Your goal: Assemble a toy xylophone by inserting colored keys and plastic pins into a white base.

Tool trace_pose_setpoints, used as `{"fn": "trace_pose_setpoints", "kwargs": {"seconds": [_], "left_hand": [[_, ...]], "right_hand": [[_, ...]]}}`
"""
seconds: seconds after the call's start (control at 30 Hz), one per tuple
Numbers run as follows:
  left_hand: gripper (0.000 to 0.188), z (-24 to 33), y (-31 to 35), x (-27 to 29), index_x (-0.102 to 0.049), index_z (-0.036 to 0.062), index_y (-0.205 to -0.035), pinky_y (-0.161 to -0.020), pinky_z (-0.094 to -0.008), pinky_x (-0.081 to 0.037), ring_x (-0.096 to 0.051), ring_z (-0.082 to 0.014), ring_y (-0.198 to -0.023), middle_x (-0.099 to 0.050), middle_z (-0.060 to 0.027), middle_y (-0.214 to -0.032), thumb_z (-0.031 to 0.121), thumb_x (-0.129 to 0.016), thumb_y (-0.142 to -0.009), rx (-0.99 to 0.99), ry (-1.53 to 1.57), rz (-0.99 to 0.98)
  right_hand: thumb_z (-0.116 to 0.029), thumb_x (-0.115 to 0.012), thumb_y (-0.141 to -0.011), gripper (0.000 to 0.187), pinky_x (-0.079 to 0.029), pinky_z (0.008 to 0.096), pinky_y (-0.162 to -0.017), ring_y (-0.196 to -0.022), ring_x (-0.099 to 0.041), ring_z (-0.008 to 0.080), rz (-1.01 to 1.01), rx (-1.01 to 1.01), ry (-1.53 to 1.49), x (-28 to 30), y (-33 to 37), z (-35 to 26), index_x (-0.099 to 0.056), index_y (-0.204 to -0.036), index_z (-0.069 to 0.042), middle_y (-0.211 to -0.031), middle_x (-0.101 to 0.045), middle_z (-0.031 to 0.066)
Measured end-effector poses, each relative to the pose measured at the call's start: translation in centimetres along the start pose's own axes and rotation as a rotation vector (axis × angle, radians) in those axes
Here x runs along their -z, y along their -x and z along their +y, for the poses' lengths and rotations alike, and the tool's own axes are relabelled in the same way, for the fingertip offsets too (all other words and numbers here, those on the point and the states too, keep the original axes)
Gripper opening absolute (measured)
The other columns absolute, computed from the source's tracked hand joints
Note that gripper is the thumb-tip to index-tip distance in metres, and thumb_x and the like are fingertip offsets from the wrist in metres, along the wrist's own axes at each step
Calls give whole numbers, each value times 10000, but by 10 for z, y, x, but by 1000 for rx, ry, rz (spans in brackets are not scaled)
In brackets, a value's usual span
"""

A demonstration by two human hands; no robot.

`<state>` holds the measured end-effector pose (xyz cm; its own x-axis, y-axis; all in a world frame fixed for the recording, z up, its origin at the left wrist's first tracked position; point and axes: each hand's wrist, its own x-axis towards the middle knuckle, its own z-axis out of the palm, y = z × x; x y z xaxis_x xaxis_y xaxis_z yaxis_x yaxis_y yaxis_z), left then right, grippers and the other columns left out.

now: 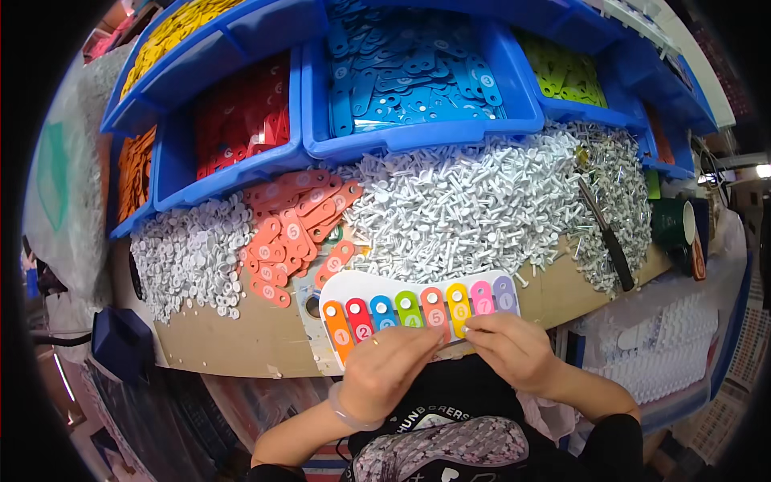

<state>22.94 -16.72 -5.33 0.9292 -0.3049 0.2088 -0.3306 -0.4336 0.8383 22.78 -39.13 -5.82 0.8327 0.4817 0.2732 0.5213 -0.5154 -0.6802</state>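
Observation:
A toy xylophone (pixel 361 283) lies at the table's front edge, its white base carrying a row of coloured bars with white pin heads at their far ends. My left hand (pixel 385 365) is closed over the near ends of the middle bars, its fingertips by the salmon bar (pixel 434 309); what they pinch, if anything, is hidden. Beside it my right hand (pixel 514 349) pinches what looks like a small white pin (pixel 468 325) at the near end of the yellow bar (pixel 458 301). The near ends of several bars are covered by my hands.
Behind lie loose salmon bars (pixel 293 229), white washers (pixel 193 261), white pins (pixel 466 209) and metal screws (pixel 614 209). A dark-handled tool (pixel 614 253) rests on the screws. Blue bins (pixel 418 138) of coloured bars stand behind. A dark green cup (pixel 675 223) is at right.

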Motion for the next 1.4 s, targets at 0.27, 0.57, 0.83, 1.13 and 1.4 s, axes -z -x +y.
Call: {"fn": "trace_pose_setpoints", "kwargs": {"seconds": [0.27,0.57,0.83,1.13,1.4], "left_hand": [[346,-1,19,-12,-738,150,-1073,-757,-317,-419,-517,-204,-874,-643,21,-1075,161,-781,-729,-198,-559,-34],[382,13,13,-5,-699,178,-1172,-850,-370,-393,-521,-223,-1036,-613,6,-1193,303,-744,-813,-226,-758,-217],[173,27,-90,-16,-690,56,-899,-814,-366,-455,-554,-268,-988,-632,-37,-981,131,-697,-743,-309,-286,-350],[124,24,-107,-128,-693,50,-772,-803,-318,-473,-573,-246,-917,-648,-89,-839,119,-632,-689,-481,-626,-516],[243,22,-117,-18,-618,4,-1135,-598,-289,-533,-690,-162,-733,-662,-119,-884,20,-658,-896,222,219,-252]], "right_hand": [[-96,-718,-778,207,-459,313,-718,-856,-620,173,-66,244,445,4,5,-7,-707,-963,-5,-1017,-684,70],[-109,-732,-777,176,-406,306,-748,-780,-591,167,-3,114,232,0,23,4,-722,-950,-80,-1072,-703,38],[-57,-753,-710,176,-363,407,-847,-949,-489,289,145,-399,595,35,7,52,-639,-843,-44,-924,-531,75],[36,-687,-768,153,-506,301,-613,-700,-625,205,355,-631,141,52,18,63,-586,-878,4,-893,-594,112],[62,-742,-751,200,-533,297,-699,-782,-676,207,303,-321,-114,34,17,33,-727,-932,-22,-898,-710,98]]}}
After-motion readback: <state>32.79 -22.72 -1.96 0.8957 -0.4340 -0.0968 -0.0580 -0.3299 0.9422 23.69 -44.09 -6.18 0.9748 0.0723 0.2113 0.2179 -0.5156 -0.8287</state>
